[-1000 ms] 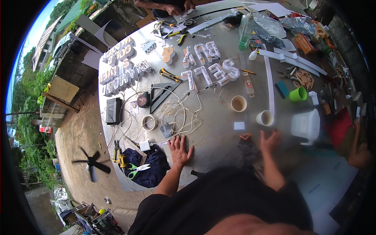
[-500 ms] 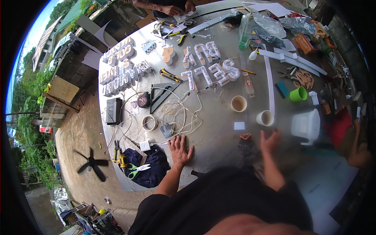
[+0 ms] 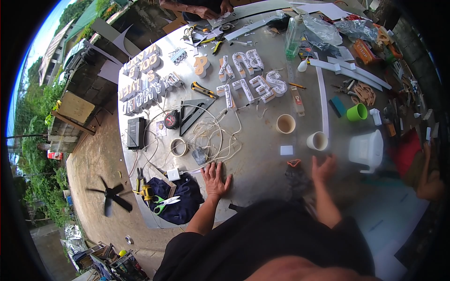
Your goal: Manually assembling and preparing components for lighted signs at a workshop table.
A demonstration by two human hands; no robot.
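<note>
My left hand [image 3: 215,181] lies flat on the metal table [image 3: 258,159], fingers apart, holding nothing. Just beyond its fingertips are a small grey block [image 3: 200,156], a white adapter [image 3: 174,174] and a loose coil of pale wire [image 3: 216,136]. My right hand [image 3: 323,169] rests near the table's front edge, empty, with thumb and fingers apart. A cup of milky drink [image 3: 318,141] stands a little beyond it, not touched. Left of that are a second cup [image 3: 285,124] and a small white card [image 3: 286,150]. The area around my right hand is hazy.
Channel letters [image 3: 253,86] stand in rows at the back. A dark cloth [image 3: 180,203] with green-handled scissors [image 3: 164,203] lies at the left corner. A white pitcher [image 3: 366,151] and a green cup [image 3: 357,112] are right. Another person's hands [image 3: 205,11] work at the far edge.
Both my hands stay where they were. On the floor at the left, the dark fan's blades have turned. The things on the table have not moved.
</note>
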